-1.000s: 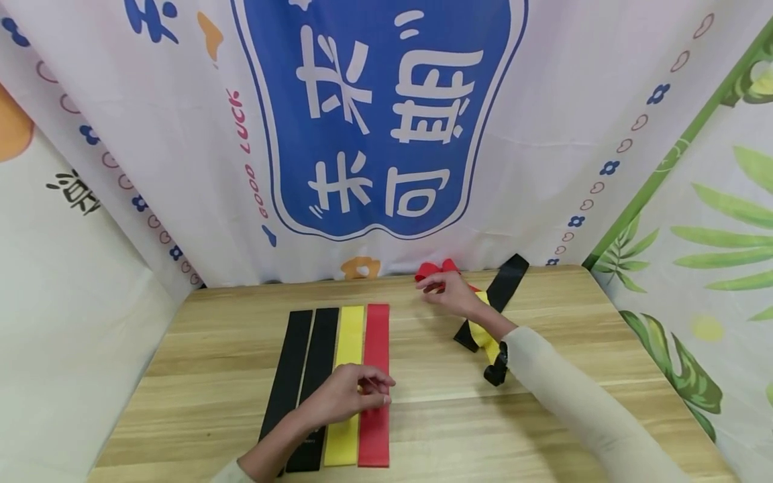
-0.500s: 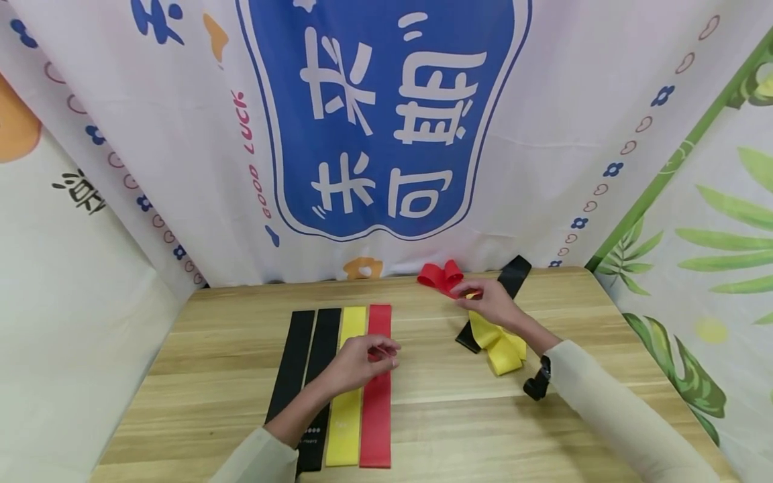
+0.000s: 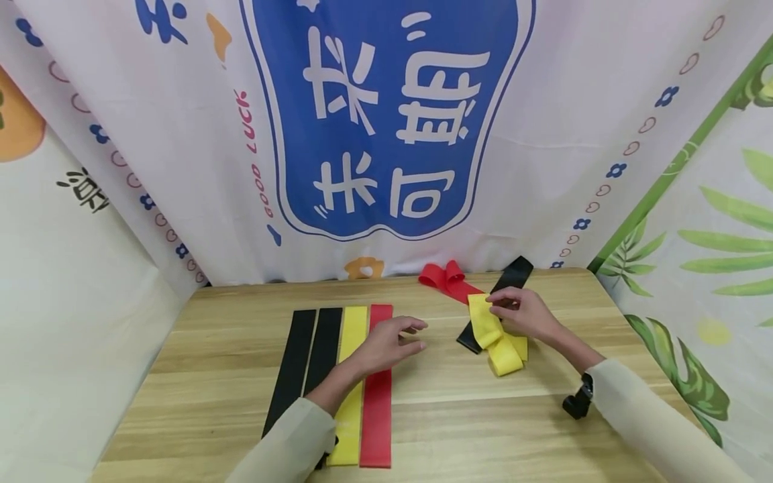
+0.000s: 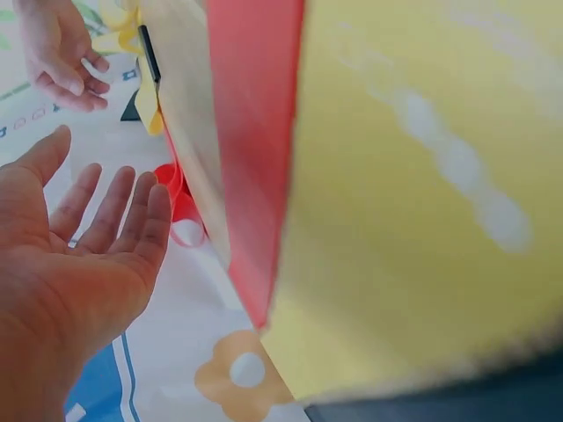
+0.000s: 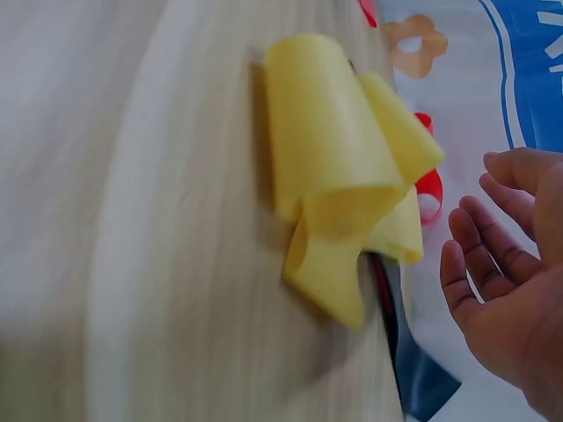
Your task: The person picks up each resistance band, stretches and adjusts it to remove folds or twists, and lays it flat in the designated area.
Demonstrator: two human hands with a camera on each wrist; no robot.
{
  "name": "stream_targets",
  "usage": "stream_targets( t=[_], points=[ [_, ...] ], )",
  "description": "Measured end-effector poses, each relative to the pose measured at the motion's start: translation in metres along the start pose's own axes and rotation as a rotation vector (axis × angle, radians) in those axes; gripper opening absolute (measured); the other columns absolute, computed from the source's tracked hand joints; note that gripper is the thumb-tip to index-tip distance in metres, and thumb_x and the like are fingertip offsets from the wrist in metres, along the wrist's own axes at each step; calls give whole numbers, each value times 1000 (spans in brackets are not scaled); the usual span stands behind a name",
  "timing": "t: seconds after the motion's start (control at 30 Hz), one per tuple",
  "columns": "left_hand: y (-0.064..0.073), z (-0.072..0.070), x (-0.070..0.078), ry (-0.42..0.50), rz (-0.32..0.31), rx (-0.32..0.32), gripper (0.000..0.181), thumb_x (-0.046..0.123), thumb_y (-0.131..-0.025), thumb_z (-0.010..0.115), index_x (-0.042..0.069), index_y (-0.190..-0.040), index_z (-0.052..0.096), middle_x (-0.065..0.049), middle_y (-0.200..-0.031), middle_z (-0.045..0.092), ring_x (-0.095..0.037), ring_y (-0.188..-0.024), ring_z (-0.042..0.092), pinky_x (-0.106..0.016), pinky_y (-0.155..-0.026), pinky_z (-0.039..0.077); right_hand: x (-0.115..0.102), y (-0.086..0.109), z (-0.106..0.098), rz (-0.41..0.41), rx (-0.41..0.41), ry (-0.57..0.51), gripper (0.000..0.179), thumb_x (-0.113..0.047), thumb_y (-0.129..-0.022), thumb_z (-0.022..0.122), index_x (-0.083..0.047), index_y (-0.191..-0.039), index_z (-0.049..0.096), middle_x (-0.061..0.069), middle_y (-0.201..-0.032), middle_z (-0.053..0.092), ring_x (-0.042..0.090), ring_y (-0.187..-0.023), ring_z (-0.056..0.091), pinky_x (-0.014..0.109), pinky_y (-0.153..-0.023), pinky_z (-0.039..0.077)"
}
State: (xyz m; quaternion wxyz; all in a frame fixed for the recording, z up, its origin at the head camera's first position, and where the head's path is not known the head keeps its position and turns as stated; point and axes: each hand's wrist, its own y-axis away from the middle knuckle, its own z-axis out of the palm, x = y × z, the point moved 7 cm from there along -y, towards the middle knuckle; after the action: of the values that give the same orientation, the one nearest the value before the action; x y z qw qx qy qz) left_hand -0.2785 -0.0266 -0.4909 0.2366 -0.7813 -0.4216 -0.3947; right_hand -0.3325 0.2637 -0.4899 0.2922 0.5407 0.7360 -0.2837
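Left hand (image 3: pixel 386 345) and right hand (image 3: pixel 527 314) have moved rightward.
Head: strips (image 3: pixel 352 329) lie parallel on the surface (image 3: pixel 447 409), likely to stay separate; the yellow band (image 3: pixel 483 318) overlaps the black band (image 3: pixel 512 274). Left wrist: fingers spread, empty. Right wrist: fingers loosely bent, empty, beside the yellow band.

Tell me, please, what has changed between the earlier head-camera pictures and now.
The right hand has moved right and somewhat down in the head view, from near the loose red resistance band to the loose yellow resistance band. The left hand has moved right and up. No grasp or release is clear. The four flat resistance bands lie as before.
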Motion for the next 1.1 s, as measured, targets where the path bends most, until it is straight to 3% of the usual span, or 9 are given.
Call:
stream_targets(
  t=[0.17,0.4,0.7,0.87,1.1],
  points=[
    [-14,14,4,-83,-26,-36,51,21,-99,77,8,-146,63,-9,-145,65,-31,-132,61,-44,-107,54,9,14,-6,8,-15,13,24,-14,-100,75,-4,-122,76,14,-119,74,29,-107,68,25,-84,57],
    [-29,33,8,-116,-39,-86,54,25,-100,76,11,-150,60,-6,-149,62,-26,-139,57,-43,-115,48,18,33,-11,15,-35,-22,31,-21,-101,74,-1,-126,74,18,-126,73,32,-113,68,22,-86,57],
    [-50,51,15,-148,-26,-108,56,26,-100,76,13,-151,59,-2,-151,61,-21,-141,55,-38,-118,44,28,58,-10,59,-44,44,49,-35,-97,79,-2,-132,70,19,-134,68,38,-122,66,45,-92,60],
    [-61,62,19,-150,-50,-138,57,28,-99,77,15,-152,58,-1,-151,61,-19,-140,54,-36,-117,45,26,68,-6,37,-41,107,59,-38,-92,85,0,-134,68,19,-132,69,34,-115,68,34,-85,58],
    [-73,78,21,-194,-10,-147,54,32,-99,77,18,-148,63,2,-138,68,-15,-123,60,-28,-107,50,24,74,2,6,-33,156,71,-43,-84,91,1,-134,68,18,-129,69,23,-102,61,27,-78,51]
  ],
)
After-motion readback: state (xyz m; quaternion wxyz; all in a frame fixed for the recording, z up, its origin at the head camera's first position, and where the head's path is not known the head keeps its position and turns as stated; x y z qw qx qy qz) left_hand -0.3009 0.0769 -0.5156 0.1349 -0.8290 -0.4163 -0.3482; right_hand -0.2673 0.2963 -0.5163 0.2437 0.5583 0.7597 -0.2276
